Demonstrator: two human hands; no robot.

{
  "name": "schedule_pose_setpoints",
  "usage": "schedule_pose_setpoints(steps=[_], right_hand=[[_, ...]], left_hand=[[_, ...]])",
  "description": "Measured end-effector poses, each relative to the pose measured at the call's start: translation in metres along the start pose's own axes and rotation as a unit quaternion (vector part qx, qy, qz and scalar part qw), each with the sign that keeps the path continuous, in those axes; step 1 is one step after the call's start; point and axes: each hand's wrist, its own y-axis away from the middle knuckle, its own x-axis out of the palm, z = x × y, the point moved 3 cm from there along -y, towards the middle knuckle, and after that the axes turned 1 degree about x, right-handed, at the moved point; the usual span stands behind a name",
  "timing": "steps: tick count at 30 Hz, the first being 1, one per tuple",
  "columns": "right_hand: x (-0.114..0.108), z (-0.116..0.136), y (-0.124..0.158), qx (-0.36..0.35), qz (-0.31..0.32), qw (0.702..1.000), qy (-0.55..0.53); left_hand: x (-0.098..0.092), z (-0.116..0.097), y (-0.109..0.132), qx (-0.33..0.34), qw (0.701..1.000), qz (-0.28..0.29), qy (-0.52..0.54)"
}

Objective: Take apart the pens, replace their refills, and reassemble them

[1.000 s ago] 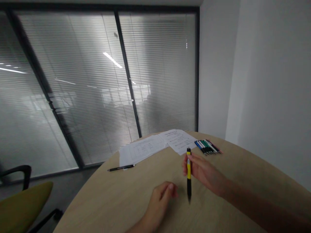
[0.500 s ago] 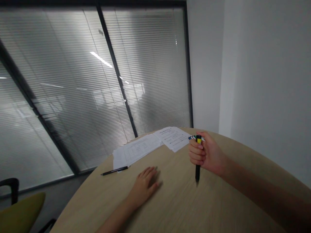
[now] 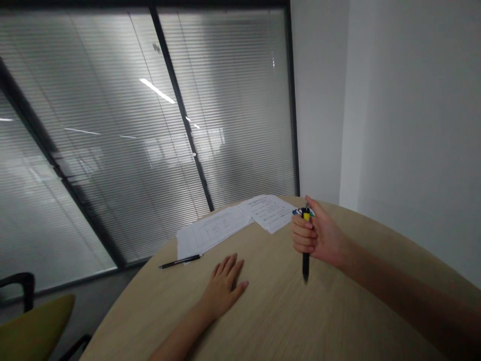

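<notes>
My right hand (image 3: 317,238) is closed in a fist round a yellow and black pen (image 3: 305,263), held upright with its dark tip pointing down just above the round wooden table (image 3: 285,321). The thumb rests on the pen's top end. My left hand (image 3: 224,285) lies flat on the table with its fingers stretched out, holding nothing. Behind my right hand, a row of several coloured pens (image 3: 298,211) is mostly hidden, with only their ends showing.
Two printed paper sheets (image 3: 233,223) lie at the table's far edge, with a black pen (image 3: 179,261) beside them at the left. Glass partitions with blinds stand behind the table, a white wall rises to the right, and an olive chair (image 3: 33,328) sits at lower left.
My right hand closed into a fist on the pen and lifted it toward the far right. My left hand went from curled to flat on the table, further left.
</notes>
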Motion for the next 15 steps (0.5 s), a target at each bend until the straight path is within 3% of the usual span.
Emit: schedule_pose_setpoints(steps=[9, 15], right_hand=[[-0.0061, 0.0036, 0.0006, -0.038, -0.009, 0.999, -0.015], [-0.0008, 0.0034, 0.0016, -0.017, -0.017, 1.000, -0.004]], left_hand=[[-0.0010, -0.0017, -0.0001, -0.006, 1.000, 0.028, 0.002], [-0.0040, -0.0030, 0.0013, -0.002, 1.000, 0.022, 0.015]])
